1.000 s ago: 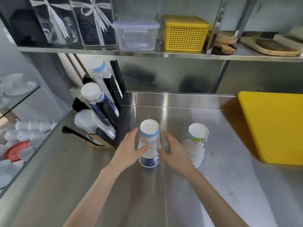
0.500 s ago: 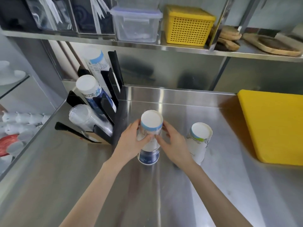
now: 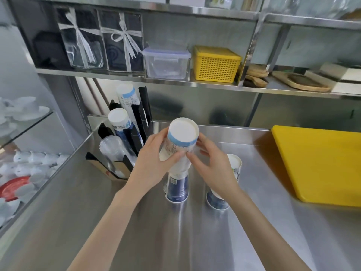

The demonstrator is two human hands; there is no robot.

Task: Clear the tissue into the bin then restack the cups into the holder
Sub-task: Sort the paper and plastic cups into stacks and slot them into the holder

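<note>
Both hands are gripping one nested stack of upturned paper cups (image 3: 180,153) over the steel counter (image 3: 175,241). The left hand (image 3: 154,165) is wrapping the stack from the left, thumb lying across its front. The right hand (image 3: 213,169) is closing on it from the right, thumb tip meeting the left thumb at mid-height; its other fingers are partly hidden behind the stack. Neither hand is spread flat; both are curled and pressing on the cup wall.

Key relation: the stack's long axis is running near upright, with the closed white base on top leaning slightly toward the camera. The dark blue bottom cup's rim is sitting at the counter; whether touching or just lifted, cannot tell.

The black cup holder (image 3: 134,133) is standing to the left and a little behind the stack, near the left hand. Its slots are tilted up and back, with a paper cup stack (image 3: 121,124) and a clear plastic cup stack (image 3: 115,149) already loaded. Judgement: the held stack needs tipping leftward to match that slant, so the left hand is the nearer guide.

A second upturned paper cup (image 3: 232,173) is standing just right of the right hand, not yet gathered. No tissue or bin is in view.
</note>
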